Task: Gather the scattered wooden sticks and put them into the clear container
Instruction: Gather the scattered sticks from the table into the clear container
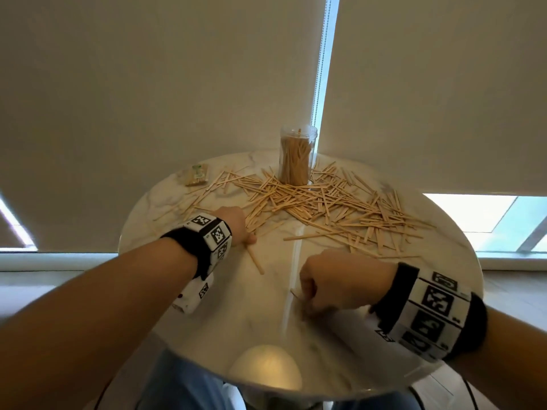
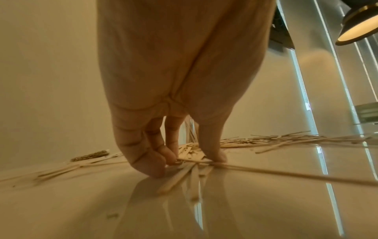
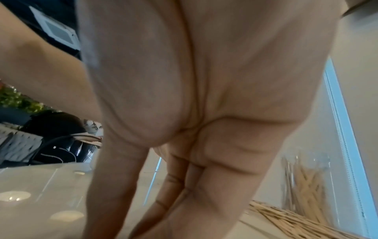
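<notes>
Item: clear container (image 1: 298, 156), upright at the table's (image 1: 154, 202) far edge — I read it as well stocked with sticks already. Item: scattered wooden sticks (image 1: 319, 199), a broad heap lying around the container's base and spreading toward me; most of the job is left, by my estimate. Item: left hand (image 1: 236, 221), fingertips (image 2: 152, 169) down on the table, pinching a small bunch of sticks. Item: right hand (image 1: 334, 281), fist-like near the front edge — whether it holds a stick, I cannot tell.
</notes>
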`<state>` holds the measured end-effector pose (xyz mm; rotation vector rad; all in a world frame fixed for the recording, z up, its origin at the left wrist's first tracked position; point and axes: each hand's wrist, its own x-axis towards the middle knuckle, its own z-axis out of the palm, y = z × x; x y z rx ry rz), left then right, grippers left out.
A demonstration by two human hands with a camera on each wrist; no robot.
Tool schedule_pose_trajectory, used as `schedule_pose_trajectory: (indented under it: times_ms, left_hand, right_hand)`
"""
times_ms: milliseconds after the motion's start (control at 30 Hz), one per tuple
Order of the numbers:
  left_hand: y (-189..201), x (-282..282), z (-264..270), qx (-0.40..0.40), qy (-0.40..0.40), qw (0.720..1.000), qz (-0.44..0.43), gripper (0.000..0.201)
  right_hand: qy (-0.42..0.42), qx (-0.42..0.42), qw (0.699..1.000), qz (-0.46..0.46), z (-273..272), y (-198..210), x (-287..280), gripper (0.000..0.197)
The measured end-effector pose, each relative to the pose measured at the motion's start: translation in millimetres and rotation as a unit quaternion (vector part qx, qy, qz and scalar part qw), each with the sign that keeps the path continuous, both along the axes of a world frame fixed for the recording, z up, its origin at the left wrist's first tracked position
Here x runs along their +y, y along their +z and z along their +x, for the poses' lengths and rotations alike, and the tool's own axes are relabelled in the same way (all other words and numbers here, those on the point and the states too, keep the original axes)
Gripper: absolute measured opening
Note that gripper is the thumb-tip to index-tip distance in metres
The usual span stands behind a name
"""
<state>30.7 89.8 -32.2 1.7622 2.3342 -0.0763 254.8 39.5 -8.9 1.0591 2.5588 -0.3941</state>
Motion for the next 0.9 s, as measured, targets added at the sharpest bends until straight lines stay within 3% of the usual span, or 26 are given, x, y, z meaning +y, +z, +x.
schedule_pose_trajectory:
  times_ms: [100, 200, 300, 333, 500, 600, 700, 800, 900]
  left_hand:
    - [1.7, 3.7, 5.7, 0.005, -0.001, 1.000, 0.001, 0.031]
    - [-0.5, 12.4, 11.7, 0.012, 0.001, 1.000, -0.007, 0.027]
    - [-1.6, 16.4, 19.5, 0.032, 0.025, 0.999, 0.006, 0.068]
    - [-0.8, 17.9, 23.1, 0.041, 0.020, 0.999, 0.003, 0.073]
    - [9.4, 33.5, 39.0, 0.040, -0.042, 0.998, -0.032, 0.024]
    - [15.1, 36.1, 44.7, 0.070, -0.072, 0.993, -0.059, 0.029]
    - [15.0, 37.5, 49.5, 0.105, -0.076, 0.989, -0.067, 0.017]
    - [14.7, 43.5, 48.3, 0.105, -0.063, 0.989, -0.077, 0.029]
    - [15.6, 40.7, 48.7, 0.121, -0.072, 0.986, -0.093, 0.019]
  right_hand:
    - [-0.007, -0.034, 0.998, 0.043, 0.8, -0.9, 5.2, 0.018]
    - [-0.027, -0.039, 0.996, 0.072, 3.1, -0.8, 16.5, 0.021]
    - [-0.056, -0.015, 0.994, 0.094, 6.9, 0.2, 30.6, 0.022]
    - [-0.068, 0.000, 0.993, 0.096, 8.3, 0.6, 34.6, 0.021]
    - [-0.134, 0.088, 0.985, 0.066, 16.3, 8.1, 52.9, 0.009]
    - [-0.167, 0.150, 0.973, 0.049, 18.8, 15.4, 63.7, 0.002]
    - [-0.178, 0.183, 0.966, 0.045, 20.9, 19.7, 69.9, 0.001]
    - [-0.185, 0.206, 0.961, 0.023, 22.4, 19.5, 71.2, 0.002]
    - [-0.179, 0.217, 0.960, 0.017, 22.3, 17.9, 70.4, 0.002]
